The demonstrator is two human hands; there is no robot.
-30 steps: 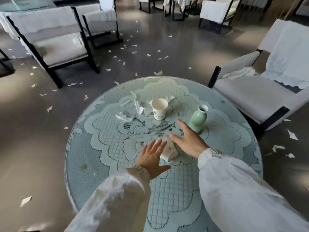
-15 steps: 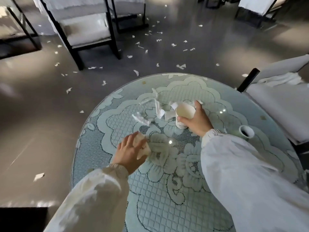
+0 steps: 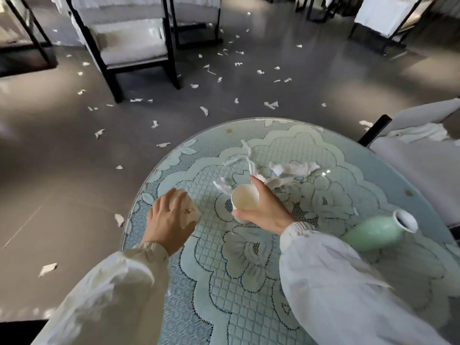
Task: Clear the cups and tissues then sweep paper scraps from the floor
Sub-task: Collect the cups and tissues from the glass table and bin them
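Right hand (image 3: 266,210) fingers (image 3: 257,186) circle cup (image 3: 245,199); left hand (image 3: 166,225) grips crushed cup (image 3: 186,207).

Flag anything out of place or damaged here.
Torn tissues lie strewn on the table beyond the upright cup that the right hand holds. Paper scraps litter the floor. The left hand grips a crushed cup.

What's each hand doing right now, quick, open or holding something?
Left hand: closed, grip around a crumpled paper cup.
Right hand: closed, grip around the upright paper cup.
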